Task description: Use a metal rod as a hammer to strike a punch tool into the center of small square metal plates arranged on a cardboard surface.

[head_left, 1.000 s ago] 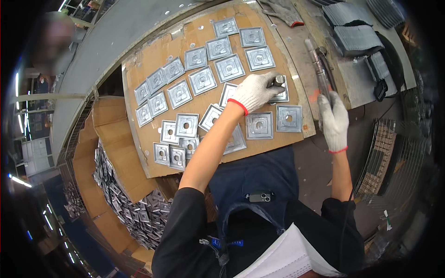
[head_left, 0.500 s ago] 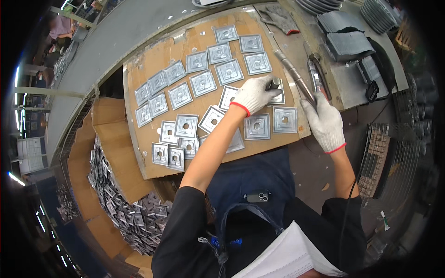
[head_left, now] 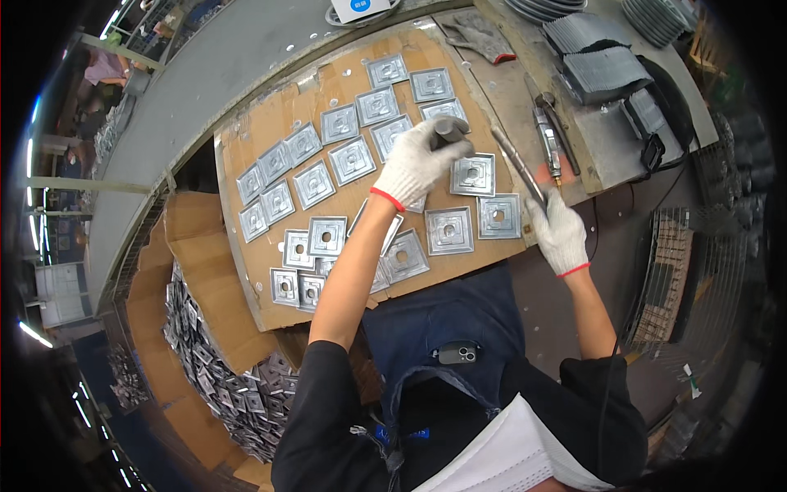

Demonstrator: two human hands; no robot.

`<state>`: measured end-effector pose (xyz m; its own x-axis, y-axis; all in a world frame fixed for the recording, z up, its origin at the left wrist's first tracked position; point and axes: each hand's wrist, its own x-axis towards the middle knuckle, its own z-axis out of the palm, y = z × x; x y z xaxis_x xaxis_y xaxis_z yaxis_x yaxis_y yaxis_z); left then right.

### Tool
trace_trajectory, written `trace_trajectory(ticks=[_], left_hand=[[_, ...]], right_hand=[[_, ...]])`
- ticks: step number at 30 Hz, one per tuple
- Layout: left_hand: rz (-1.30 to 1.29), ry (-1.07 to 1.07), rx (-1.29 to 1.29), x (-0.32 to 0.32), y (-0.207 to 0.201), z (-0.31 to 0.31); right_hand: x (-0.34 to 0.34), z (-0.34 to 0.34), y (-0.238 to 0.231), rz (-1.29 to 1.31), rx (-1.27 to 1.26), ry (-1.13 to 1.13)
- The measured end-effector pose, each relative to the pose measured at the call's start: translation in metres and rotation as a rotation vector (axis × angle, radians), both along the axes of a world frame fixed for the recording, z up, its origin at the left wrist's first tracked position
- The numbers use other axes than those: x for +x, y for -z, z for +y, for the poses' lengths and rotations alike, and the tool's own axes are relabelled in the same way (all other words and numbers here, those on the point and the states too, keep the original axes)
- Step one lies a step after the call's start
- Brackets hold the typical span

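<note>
A person, seen from above, is working at a counter [head_left: 510, 92] with both hands in white knit gloves with red cuffs. The left hand [head_left: 422, 160] is curling its thumb and fingers around a short metal cylinder [head_left: 449, 128], whose round end is facing up; the hand is hovering in front of the plates, partly hiding several. The right hand [head_left: 557, 234] is closing around the lower end of a long metal rod [head_left: 518, 164], which is slanting up and to the left near the counter's cardboard sheet [head_left: 287, 100].

On that sheet, square metal plates [head_left: 352, 158] with stepped square outlines are lying in uneven rows; some are overlapping, and many are showing a hole in the middle. One plate [head_left: 473, 174] is lying between the two hands, with another just below it, near the right hand.

Beyond the rod, a slim power tool [head_left: 547, 139] and a dark long-handled tool [head_left: 561, 131] are lying side by side. A grey glove [head_left: 479, 37] is resting at the counter's far side, and stacks of thin grey pieces [head_left: 607, 72] are standing at the upper right. At the lower left, a cardboard box [head_left: 217, 271] is holding a jumbled heap of metal pieces [head_left: 238, 389]. A phone [head_left: 457, 353] is poking out of the dark blue apron [head_left: 443, 316].
</note>
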<state>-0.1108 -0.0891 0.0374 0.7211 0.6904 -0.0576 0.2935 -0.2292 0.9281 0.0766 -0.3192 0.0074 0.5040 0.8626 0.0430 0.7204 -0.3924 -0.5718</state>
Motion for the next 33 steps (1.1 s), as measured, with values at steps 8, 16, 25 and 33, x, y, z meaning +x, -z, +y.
trace_trajectory(ticks=[8, 16, 25, 33], left_hand=[[0.061, -0.015, -0.046, 0.002, 0.015, 0.008], [0.322, 0.148, -0.113, 0.022, 0.054, 0.005], [0.554, 0.297, 0.007, 0.039, 0.037, 0.018], [-0.016, -0.148, -0.032, 0.039, 0.015, 0.067]], right_hand=[[0.030, 0.047, 0.070, -0.178, -0.182, 0.169], [0.025, 0.050, 0.081, -0.224, -0.183, 0.181], [0.025, 0.052, 0.092, -0.310, -0.110, 0.201], [0.024, 0.053, 0.089, -0.320, -0.138, 0.207]])
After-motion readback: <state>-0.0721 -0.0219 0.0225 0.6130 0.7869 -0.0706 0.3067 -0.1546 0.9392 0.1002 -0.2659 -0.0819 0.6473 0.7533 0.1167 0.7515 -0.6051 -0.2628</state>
